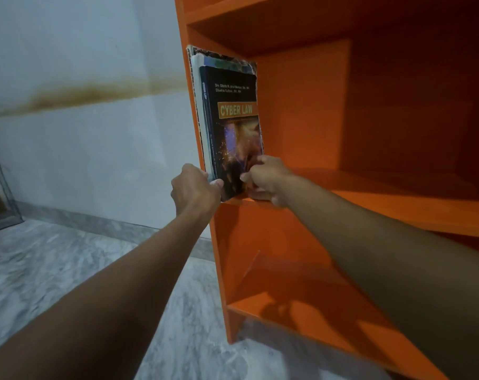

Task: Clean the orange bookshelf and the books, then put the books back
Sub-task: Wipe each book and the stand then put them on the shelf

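An orange bookshelf (pixel 370 204) fills the right side of the view. Upright on its middle shelf, against the left side panel, stands a small stack of books (pixel 200 105). The front one is a dark book titled "CYBER LAW" (pixel 233 127). My left hand (pixel 194 190) grips the lower left corner of the books, thumb on the dark cover. My right hand (pixel 265 179) holds the lower right edge of the same books, fingers curled round it just above the shelf board.
The bottom shelf (pixel 301 311) and the part of the middle shelf to the right of the books hold nothing. A white wall with a brown stain (pixel 76 97) lies to the left. A wire rack (pixel 0 193) leans at the far left on the grey marbled floor (pixel 68 270).
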A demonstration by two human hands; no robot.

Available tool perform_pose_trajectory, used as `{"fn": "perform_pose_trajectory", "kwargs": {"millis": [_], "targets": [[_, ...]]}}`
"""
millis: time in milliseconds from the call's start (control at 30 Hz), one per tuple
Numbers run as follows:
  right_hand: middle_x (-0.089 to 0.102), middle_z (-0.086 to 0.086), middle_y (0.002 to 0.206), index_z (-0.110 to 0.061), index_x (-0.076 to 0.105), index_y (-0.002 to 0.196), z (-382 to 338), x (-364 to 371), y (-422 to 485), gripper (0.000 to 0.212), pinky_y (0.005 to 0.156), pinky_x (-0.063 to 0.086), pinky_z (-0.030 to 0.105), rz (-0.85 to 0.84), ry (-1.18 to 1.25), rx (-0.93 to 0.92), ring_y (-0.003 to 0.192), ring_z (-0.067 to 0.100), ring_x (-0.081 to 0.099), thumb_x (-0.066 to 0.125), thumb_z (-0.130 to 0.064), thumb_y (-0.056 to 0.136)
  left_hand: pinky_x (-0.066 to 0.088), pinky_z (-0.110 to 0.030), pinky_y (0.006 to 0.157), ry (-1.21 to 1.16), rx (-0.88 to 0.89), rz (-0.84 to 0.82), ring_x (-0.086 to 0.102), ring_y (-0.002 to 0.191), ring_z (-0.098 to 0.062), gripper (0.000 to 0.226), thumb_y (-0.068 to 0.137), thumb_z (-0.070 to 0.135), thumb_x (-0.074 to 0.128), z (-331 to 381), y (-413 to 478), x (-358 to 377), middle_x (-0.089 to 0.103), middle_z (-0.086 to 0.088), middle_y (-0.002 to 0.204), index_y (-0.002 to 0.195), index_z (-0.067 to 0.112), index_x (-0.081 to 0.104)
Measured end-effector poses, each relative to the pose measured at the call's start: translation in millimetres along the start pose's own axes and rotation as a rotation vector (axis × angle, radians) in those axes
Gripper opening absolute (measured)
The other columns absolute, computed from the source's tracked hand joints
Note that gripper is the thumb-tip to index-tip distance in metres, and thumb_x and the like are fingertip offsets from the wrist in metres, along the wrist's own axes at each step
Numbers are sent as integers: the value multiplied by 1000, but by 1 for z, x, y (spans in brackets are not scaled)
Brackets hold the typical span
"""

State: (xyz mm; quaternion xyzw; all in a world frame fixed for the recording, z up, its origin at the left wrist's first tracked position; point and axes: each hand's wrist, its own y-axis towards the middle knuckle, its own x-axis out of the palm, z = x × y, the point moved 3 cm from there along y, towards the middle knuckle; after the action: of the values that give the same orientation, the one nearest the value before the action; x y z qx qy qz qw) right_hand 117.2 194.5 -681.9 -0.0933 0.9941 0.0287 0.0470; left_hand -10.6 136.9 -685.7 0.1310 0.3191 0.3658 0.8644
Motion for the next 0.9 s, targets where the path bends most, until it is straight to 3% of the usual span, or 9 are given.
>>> {"fn": "perform_pose_trajectory", "kwargs": {"millis": [100, 167, 200, 333, 533, 667, 767, 900], "targets": [[63, 14, 86, -16, 55, 90, 4, 2, -11, 20, 65, 60, 36, 148, -45, -55, 64, 18, 60, 53, 4, 92, 41, -20, 49, 3, 17, -38, 63, 66, -16, 16, 90, 25, 69, -10, -7, -2, 63, -6, 78, 89, 9, 65], [60, 16, 75, -11, 59, 90, 10, 7, -21, 17, 44, 52, 27, 219, -117, -91, 49, 18, 55, 51, 3, 92, 52, -25, 57, -1, 38, -77, 66, 70, -19, 17, 91, 25, 68, -21, -13, -1, 66, -8, 81, 90, 8, 67], [59, 15, 72, -10, 60, 88, 15, 10, -27, 17, 41, 49, 24, 224, -159, -100, 46, 17, 53, 50, 2, 93, 56, -30, 63, -10, 49, -103, 68, 73, -21, 16, 91, 25, 68, -27, -17, 1, 67, -9, 83, 91, 8, 68], [60, 12, 67, -10, 58, 84, 55, 16, -55, 15, 49, 51, 28, 197, -398, -47, 50, 19, 57, 50, -1, 93, 60, -42, 77, -49, 54, -261, 69, 78, -25, 13, 93, 22, 65, -59, -40, 24, 68, -11, 90, 96, 9, 67], [70, 23, 77, 0, 69, 95, 159, -11, -121, 18, 59, 57, 42, 209, -808, 224, 67, 32, 66, 52, -5, 89, 60, -42, 77, -34, 2, -664, 71, 80, -31, 14, 80, 19, 73, -105, -127, 82, 71, -14, 90, 72, 16, 63], [72, 16, 98, -10, 73, 97, 202, -41, -192, 18, 76, 57, 38, 112, -1129, 358, 91, 33, 68, 58, -15, 87, 56, -37, 79, 110, 136, -951, 70, 94, -33, 17, 80, 18, 70, -110, -200, 112, 71, -20, 95, 89, 4, 71], [68, 23, 110, -1, 70, 106, 223, -66, -237, 23, 82, 56, 49, -1, -1158, 500, 102, 40, 64, 62, -14, 89, 60, -42, 71, 154, 191, -1198, 70, 81, -36, 12, 89, 7, 64, -100, -247, 118, 65, -24, 87, 89, -5, 62], [64, 27, 114, 8, 64, 112, 237, -84, -284, 33, 83, 54, 49, -65, -1182, 605, 102, 43, 62, 66, -13, 86, 58, -45, 83, 251, 263, -1412, 67, 88, -29, 20, 91, 7, 65, -97, -292, 127, 63, -14, 86, 108, -4, 61]]}}
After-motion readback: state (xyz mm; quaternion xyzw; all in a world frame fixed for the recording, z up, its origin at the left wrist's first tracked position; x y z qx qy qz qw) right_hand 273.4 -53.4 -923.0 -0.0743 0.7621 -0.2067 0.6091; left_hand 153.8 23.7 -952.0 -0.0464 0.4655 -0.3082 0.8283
